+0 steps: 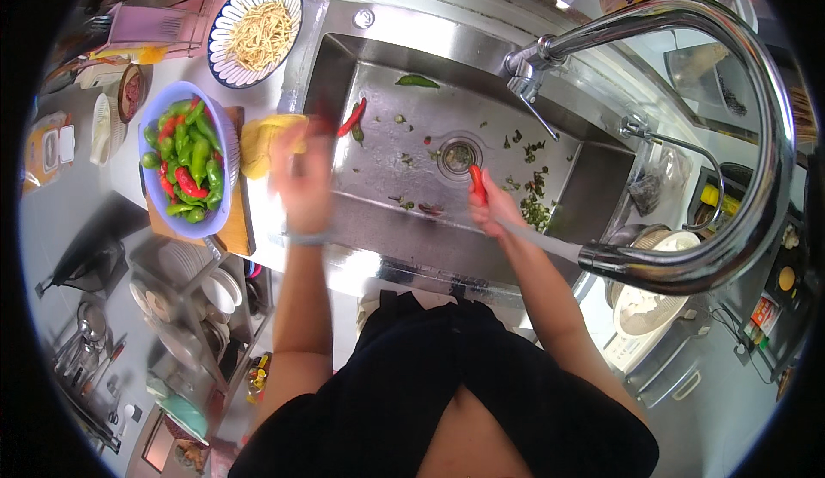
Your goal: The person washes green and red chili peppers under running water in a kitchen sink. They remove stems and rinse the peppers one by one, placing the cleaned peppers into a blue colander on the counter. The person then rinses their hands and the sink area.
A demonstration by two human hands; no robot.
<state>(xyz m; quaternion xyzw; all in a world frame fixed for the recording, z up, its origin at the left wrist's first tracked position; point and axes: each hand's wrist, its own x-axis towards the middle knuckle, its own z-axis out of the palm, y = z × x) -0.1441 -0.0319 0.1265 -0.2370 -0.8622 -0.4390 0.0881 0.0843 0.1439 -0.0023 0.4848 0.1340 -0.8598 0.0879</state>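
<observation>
My right hand (495, 210) grips a red chili pepper (477, 183) over the stainless steel sink (387, 155), near the drain strainer (459, 157). Water (541, 239) runs from the chrome gooseneck faucet (644, 265) onto this hand. My left hand (301, 168) is blurred by motion above the sink's left edge, beside a yellow cloth (258, 146). A dark red smear shows at its fingertips, too blurred to tell whether it holds anything. Another red pepper (352, 117) and a green pepper (417, 81) lie in the sink. Green stem scraps (535, 210) are scattered on the sink floor, mostly at the right.
Left of the sink, a purple plastic basket (229, 204) full of green and red peppers rests on a wooden cutting board (241, 236). Behind it is a patterned plate (219, 59) of pale strips. A second, smaller tap (635, 125) stands at the sink's right corner.
</observation>
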